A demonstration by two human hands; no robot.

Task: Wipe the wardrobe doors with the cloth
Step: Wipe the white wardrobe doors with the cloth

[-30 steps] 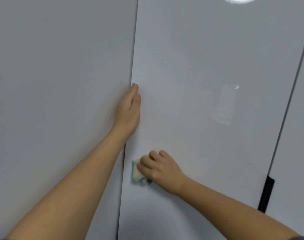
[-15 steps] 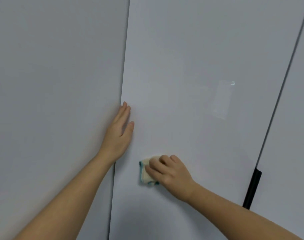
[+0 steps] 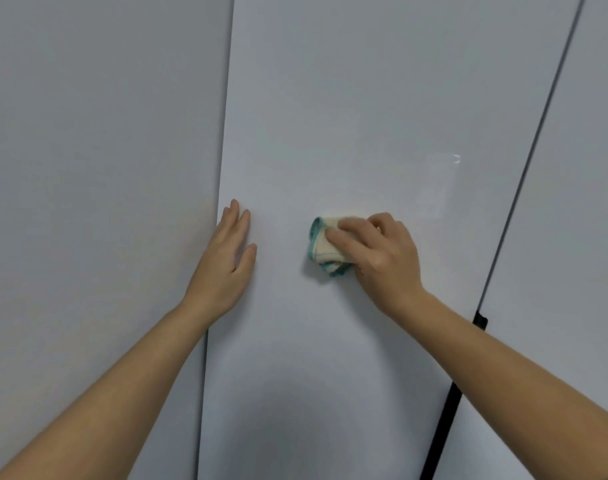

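A glossy white wardrobe door [image 3: 347, 116] fills the middle of the view. My right hand [image 3: 378, 258] presses a bunched cream cloth with a teal hem [image 3: 325, 247] against that door, fingers curled over it. My left hand [image 3: 228, 261] lies flat on the same door close to its left edge, fingers straight and pointing up. Most of the cloth's right part is hidden under my right hand.
Another white door panel [image 3: 98, 168] stands to the left, set slightly behind the middle one. A third panel [image 3: 579, 202] is at the right, past a dark gap. A black vertical handle [image 3: 448, 403] runs along the middle door's lower right edge.
My right hand has slid the cloth to the right and upward across the middle door. My left hand has shifted from the door's left edge onto its face, now lying flat.
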